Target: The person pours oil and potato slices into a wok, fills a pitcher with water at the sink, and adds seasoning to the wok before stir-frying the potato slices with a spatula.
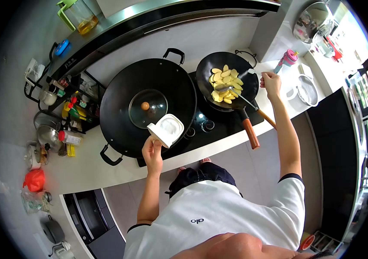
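My left hand (153,153) is closed on a white box (166,131) with white contents, tilted above the edge of the large black wok (119,99). Inside that wok lies a round glass lid (138,112) with a brown knob. Pinched in my right hand (271,83) is a small white spoon (253,71), held over the right rim of the smaller black wok (207,64). Pale yellow slices, like potato (225,80), fill the middle of this wok. Among them rests the head of a metal ladle (246,100), its wooden handle over the front rim.
A black cooktop (218,125) lies under both woks. The small wok's wooden handle (251,134) juts over the counter's front edge. On the left stands a rack (74,105) of bottles. A pink cup (288,58) and a strainer (307,90) are on the right.
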A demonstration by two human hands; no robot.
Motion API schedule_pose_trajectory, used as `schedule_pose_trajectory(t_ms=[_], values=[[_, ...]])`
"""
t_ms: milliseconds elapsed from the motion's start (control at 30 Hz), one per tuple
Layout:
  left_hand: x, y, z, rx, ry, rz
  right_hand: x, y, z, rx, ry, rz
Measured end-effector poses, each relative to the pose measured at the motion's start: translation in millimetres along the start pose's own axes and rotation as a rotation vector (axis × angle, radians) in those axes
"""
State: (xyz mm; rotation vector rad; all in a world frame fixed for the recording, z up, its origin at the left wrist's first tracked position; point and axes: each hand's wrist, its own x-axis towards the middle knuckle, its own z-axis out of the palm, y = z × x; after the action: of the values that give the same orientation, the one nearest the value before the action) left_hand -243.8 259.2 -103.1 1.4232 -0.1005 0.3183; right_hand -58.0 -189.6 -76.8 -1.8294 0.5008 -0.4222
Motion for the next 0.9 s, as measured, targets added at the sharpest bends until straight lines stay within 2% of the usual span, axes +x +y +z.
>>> schedule_pose_trajectory(t_ms=[33, 300, 400, 533, 567, 600, 667, 733, 767, 800, 867, 900], values=[[0.2, -0.7, -0.3, 0.002, -0.002, -0.006, -1.6, 0.6, -1.5, 0.000, 0.045, -0.032], [2.3, 6.4, 9.1, 0.029, -0.014, -0.012, -23.2, -20.1, 34.8, -0.147, -0.052, -0.176], [1.7, 6.5, 6.6, 0.034, -0.023, -0.001, -4.4, -13.3, 54.3, -0.409, 0.089, -0.572], [-1.1, 6.1, -0.5, 0.038, -0.010, -0.010, 8.7, -17.9, 51.9, -0.561, 0.085, -0.839], [-2.6, 5.6, -2.5, 0.030, -0.007, -0.018, 6.7, -18.6, 48.6, -0.802, 0.029, -0.833], [-2.8, 4.9, -4.9, 0.023, -0.001, -0.023, 5.3, -16.9, 46.9, -0.853, 0.034, -0.949], [-0.5, 4.6, -9.3, 0.008, 0.010, -0.028, 0.7, -16.6, 50.1, -0.820, 0.033, -0.891], [1.2, 5.5, -14.2, -0.003, 0.027, -0.038, -23.3, -40.5, 63.3, -0.423, 0.123, -0.811], [3.2, 5.1, -18.9, -0.002, 0.027, -0.043, -38.4, -59.1, 70.4, -0.174, -0.045, -0.394], [6.8, 9.9, -21.3, -0.014, 0.033, -0.038, -64.0, -84.8, 76.3, 0.119, -0.266, -0.215], [12.7, 18.1, -29.6, -0.012, 0.054, -0.071, -113.5, -125.4, 94.5, 0.311, -0.580, -0.163], [16.6, 24.4, -32.2, -0.045, 0.055, -0.065, -142.0, -147.3, 102.3, 0.249, -0.685, -0.187]])
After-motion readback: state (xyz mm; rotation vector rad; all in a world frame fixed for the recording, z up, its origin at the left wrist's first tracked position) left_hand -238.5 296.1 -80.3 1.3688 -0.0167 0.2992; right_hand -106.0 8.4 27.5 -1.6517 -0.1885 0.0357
